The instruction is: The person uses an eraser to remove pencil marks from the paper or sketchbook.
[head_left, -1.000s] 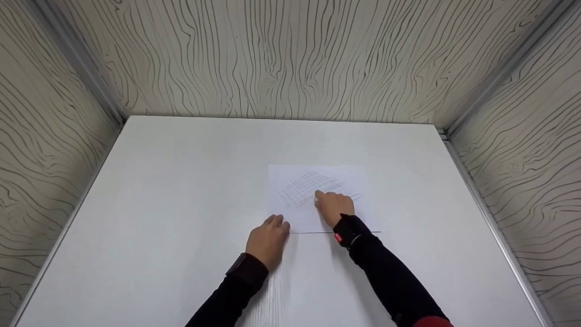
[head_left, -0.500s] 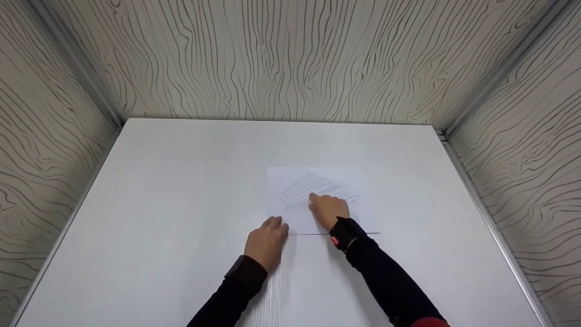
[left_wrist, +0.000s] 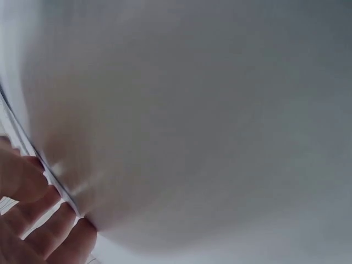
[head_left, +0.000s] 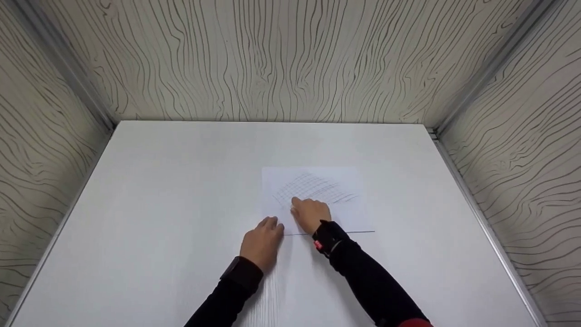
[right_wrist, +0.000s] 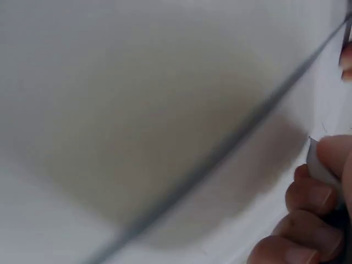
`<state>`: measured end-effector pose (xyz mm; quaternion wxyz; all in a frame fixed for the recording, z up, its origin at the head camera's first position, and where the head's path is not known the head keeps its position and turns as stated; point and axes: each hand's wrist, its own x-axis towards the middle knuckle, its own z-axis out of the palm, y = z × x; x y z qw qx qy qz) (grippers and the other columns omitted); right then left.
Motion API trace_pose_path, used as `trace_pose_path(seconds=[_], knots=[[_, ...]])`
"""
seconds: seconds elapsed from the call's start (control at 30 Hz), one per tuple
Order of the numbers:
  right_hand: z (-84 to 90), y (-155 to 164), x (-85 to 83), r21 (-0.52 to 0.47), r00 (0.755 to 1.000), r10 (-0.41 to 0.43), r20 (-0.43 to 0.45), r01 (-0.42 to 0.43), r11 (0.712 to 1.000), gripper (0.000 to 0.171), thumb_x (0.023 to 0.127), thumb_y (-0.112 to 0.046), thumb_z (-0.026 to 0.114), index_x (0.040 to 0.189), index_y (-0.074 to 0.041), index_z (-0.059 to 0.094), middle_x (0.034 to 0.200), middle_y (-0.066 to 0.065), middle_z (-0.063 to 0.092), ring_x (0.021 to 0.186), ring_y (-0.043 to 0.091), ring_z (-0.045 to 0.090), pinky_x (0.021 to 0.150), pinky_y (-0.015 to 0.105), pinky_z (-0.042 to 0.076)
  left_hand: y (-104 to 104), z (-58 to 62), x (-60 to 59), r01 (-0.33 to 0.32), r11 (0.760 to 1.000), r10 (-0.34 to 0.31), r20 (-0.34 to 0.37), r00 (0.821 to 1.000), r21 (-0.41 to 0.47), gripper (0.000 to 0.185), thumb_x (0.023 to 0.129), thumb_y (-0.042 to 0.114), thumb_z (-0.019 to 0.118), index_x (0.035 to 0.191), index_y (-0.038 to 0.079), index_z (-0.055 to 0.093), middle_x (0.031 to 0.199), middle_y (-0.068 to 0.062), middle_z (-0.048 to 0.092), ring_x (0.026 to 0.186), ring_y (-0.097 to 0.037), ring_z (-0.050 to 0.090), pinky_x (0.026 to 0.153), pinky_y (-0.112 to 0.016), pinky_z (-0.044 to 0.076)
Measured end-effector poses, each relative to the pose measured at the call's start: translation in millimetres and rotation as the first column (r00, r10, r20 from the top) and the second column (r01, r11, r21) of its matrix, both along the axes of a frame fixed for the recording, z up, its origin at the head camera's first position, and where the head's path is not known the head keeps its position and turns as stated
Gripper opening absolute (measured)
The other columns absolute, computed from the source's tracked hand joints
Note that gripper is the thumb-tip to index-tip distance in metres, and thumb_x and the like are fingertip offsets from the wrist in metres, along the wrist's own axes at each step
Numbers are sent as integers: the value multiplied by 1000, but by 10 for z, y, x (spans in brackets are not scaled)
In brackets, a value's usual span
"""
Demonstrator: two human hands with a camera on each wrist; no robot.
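A white sheet of paper [head_left: 358,218] with crossing pencil lines lies on the white table. My right hand [head_left: 311,214] is over the lower left part of the lines. In the right wrist view its thumb and curled fingers [right_wrist: 311,195] pinch a small pale eraser [right_wrist: 319,162], mostly hidden by the hand; just a pale tip shows in the head view. At the sheet's near left corner rests my left hand [head_left: 262,240], fingers extended. The left wrist view has its fingertips [left_wrist: 77,242] along the paper's edge.
The white table [head_left: 181,190] runs back to a wood-grain panel [head_left: 254,59]. Similar panels stand at the left [head_left: 41,150] and right [head_left: 522,150], with grey metal strips along the corners.
My right hand has slid left and slightly nearer across the sheet, uncovering more lines on the right. The left hand stays at the corner. The head view has shifted a little.
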<state>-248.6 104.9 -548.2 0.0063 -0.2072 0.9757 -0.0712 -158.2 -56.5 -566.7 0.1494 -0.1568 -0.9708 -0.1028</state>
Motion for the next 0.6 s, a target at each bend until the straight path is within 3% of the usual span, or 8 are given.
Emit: trace_pose_path(seconds=[0.23,0.4,0.6], knots=[[-13,457,-54,5,990,-139,-23,139,990,20,96,-30,60,85,-14,54,67,8,63,58,25,57,52,41,47,-39,43,20,11,1000,-11,0,1000,-3,27,79,-8,63,98,10,70,112,-9,68,106,-25,66,63,-40,60],[34,637,-15,-21,985,-172,-20,172,985,22,94,-29,62,84,-12,54,68,10,64,59,26,57,52,42,46,-125,49,64,3,1000,-3,8,1000,-11,28,78,-9,66,98,9,71,113,-10,68,109,-26,66,65,-40,61],[138,667,30,-46,982,-188,1,188,981,20,96,-29,61,87,-12,55,67,8,60,57,21,50,52,37,43,-153,122,68,-17,1000,17,-3,1000,-16,20,74,-8,66,85,8,70,94,-8,69,94,-25,68,66,-37,60]])
